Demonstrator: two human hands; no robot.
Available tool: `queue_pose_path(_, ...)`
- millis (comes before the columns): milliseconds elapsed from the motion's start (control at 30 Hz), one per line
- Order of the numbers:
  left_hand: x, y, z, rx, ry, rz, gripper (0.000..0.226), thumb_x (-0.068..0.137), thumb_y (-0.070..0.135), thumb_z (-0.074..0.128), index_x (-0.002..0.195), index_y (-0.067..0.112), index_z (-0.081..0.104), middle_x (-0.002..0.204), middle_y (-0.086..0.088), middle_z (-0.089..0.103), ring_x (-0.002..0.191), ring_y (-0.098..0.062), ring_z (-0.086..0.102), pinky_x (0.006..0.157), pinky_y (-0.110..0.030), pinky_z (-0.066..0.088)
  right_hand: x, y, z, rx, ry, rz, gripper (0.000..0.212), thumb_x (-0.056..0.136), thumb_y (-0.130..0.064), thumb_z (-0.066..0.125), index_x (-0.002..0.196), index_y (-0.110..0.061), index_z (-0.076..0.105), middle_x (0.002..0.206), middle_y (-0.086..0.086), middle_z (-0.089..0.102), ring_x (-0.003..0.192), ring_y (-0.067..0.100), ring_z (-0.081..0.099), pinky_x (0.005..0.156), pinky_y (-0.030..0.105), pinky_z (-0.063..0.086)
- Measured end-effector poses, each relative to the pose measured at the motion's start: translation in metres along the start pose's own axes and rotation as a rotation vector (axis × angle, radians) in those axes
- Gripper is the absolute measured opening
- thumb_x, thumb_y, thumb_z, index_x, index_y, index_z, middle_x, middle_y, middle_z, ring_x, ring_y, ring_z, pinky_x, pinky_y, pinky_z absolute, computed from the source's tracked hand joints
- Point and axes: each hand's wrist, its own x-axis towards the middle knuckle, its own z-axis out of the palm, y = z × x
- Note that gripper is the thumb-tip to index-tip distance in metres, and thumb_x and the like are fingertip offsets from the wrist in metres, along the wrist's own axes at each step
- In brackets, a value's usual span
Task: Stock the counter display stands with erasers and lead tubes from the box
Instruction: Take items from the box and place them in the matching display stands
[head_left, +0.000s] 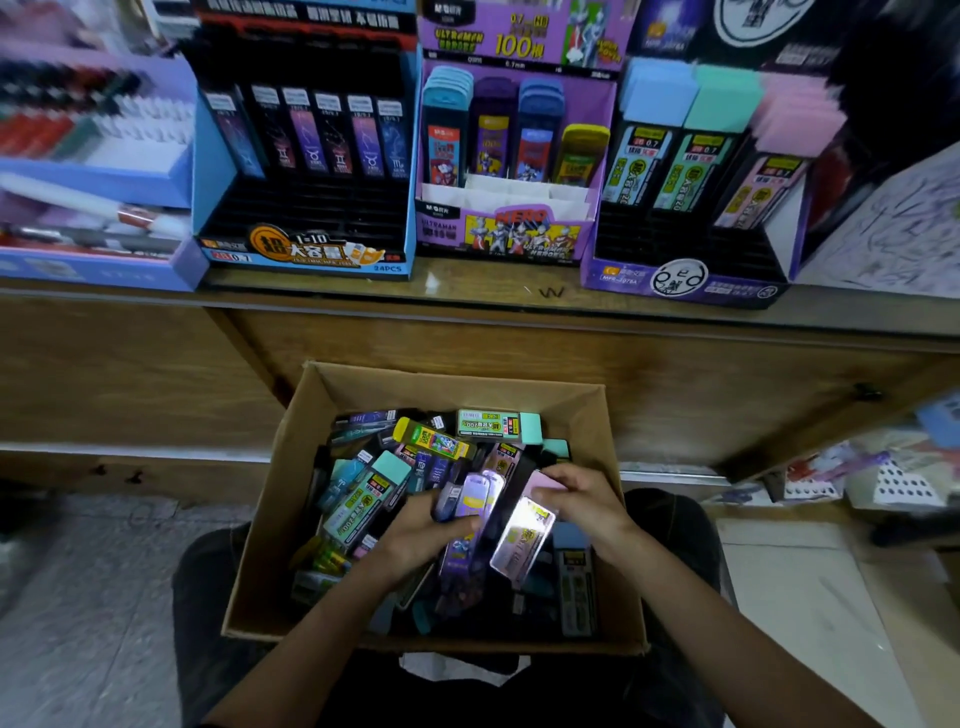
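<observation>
"Counting along the counter (467, 286), how many lead stands do you get?"

"Three, side by side at its front edge: a blue stand (306, 254), a hero stand (506, 241) in the middle, and a purple stand (685, 283) toward the right end. One pen display (93, 171) sits at the left end, blurred."

"And inside them?"

"Six dark tubes (317, 137) in a single row at the back of the blue stand, all upright. Four upright stacks in the hero stand: teal, purple, blue, yellow. Three stacks in the purple stand, caps up: blue, mint, pink."

"The box?"

"One cardboard box (519, 397) on the person's lap, below the counter's front edge. It is full of lead tubes lying every way, too overlapped to count."

"Hands?"

"Two, both over the middle of the box. The left hand (415, 532) has its fingers curled round a purple tube (480, 496), whose long axis runs from the box's near wall toward its far wall. The right hand (584, 496) pinches a pink tube (522, 538) at its far end. That tube slants from near-left to far-right, its capped end under the fingers aiming at the box's far right corner. The two tubes lie just beside each other."
</observation>
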Motion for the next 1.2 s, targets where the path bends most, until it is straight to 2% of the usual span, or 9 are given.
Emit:
queue_pose_path(200,-0.003,0.059,-0.016,0.058,0.108,0.18,0.015,0.077,0.015,0.076,0.088,0.019,0.066,0.078,0.012,0.071,0.073,0.002,0.065,0.066,-0.011,0.047,-0.01,-0.073,-0.022,-0.068,0.024,-0.21,0.016,0.083,0.001,0.064,0.09,-0.013,0.062,0.086,-0.001,0.064,0.071,0.001,0.06,0.054,0.012,0.047)
queue_pose_path(333,-0.008,0.108,-0.021,0.054,0.148,0.311,0.015,0.072,0.027,0.077,0.08,0.021,0.065,0.068,0.013,0.069,0.065,0.003,0.062,0.06,-0.013,0.045,-0.027,-0.136,-0.047,-0.195,0.03,-0.399,0.021,0.079,0.003,0.068,0.088,-0.016,0.065,0.083,-0.006,0.066,0.063,-0.011,0.059,0.058,0.006,0.045)
queue_pose_path(467,-0.009,0.156,-0.025,0.016,0.174,0.389,0.022,0.07,0.028,0.076,0.088,0.019,0.067,0.079,0.006,0.074,0.075,-0.006,0.068,0.066,-0.02,0.051,-0.05,-0.193,-0.069,-0.308,0.027,-0.568,0.018,0.078,-0.001,0.07,0.086,-0.016,0.065,0.081,-0.01,0.066,0.067,-0.009,0.06,0.06,0.006,0.043)
queue_pose_path(600,-0.01,0.197,-0.024,-0.011,0.18,0.472,0.017,0.071,0.021,0.075,0.086,0.021,0.066,0.077,0.015,0.073,0.073,0.0,0.068,0.062,-0.013,0.051,-0.07,-0.238,-0.087,-0.313,0.04,-0.713,0.022,0.078,0.001,0.07,0.084,-0.02,0.065,0.076,-0.011,0.068,0.068,-0.005,0.062,0.061,0.01,0.047)
queue_pose_path(767,-0.008,0.238,-0.021,0.022,0.208,0.568,0.026,0.067,0.033,0.073,0.084,0.015,0.064,0.065,0.012,0.068,0.056,0.004,0.058,0.051,-0.009,0.042,-0.084,-0.287,-0.13,-0.285,0.247,-0.893,0.028,0.078,-0.001,0.07,0.082,-0.027,0.061,0.084,-0.007,0.068,0.073,0.004,0.063,0.07,0.02,0.054)
queue_pose_path(867,-0.002,0.25,-0.016,0.015,0.207,0.603,0.015,0.076,0.018,0.073,0.087,0.016,0.064,0.069,0.017,0.071,0.061,0.006,0.061,0.055,-0.007,0.044,-0.082,-0.305,-0.157,-0.466,0.354,-0.919,0.02,0.082,-0.007,0.069,0.087,-0.023,0.06,0.084,-0.007,0.063,0.073,0.002,0.059,0.07,0.02,0.049)
queue_pose_path(933,0.0,0.255,-0.013,0.017,0.194,0.623,0.015,0.076,0.015,0.073,0.087,0.021,0.064,0.076,0.019,0.072,0.069,0.005,0.066,0.06,-0.008,0.047,-0.077,-0.31,-0.17,-0.588,0.4,-0.91,0.014,0.084,-0.011,0.068,0.091,-0.021,0.06,0.088,-0.005,0.064,0.081,0.011,0.06,0.072,0.027,0.048)
queue_pose_path(1033,-0.001,0.258,-0.007,0.009,0.17,0.631,0.018,0.071,0.024,0.072,0.088,0.025,0.064,0.08,0.018,0.073,0.074,0.002,0.067,0.062,-0.009,0.049,-0.067,-0.31,-0.179,-0.661,0.384,-0.889,0.017,0.085,-0.01,0.067,0.089,-0.025,0.058,0.088,-0.006,0.062,0.082,0.016,0.059,0.072,0.031,0.047)
queue_pose_path(1200,-0.001,0.261,-0.002,-0.003,0.161,0.614,0.031,0.062,0.036,0.071,0.09,0.025,0.065,0.082,0.016,0.073,0.077,-0.001,0.068,0.062,-0.011,0.051,-0.05,-0.302,-0.181,-0.727,0.271,-0.848,0.023,0.082,-0.008,0.069,0.084,-0.028,0.057,0.086,-0.012,0.06,0.077,0.002,0.055,0.071,0.025,0.047)
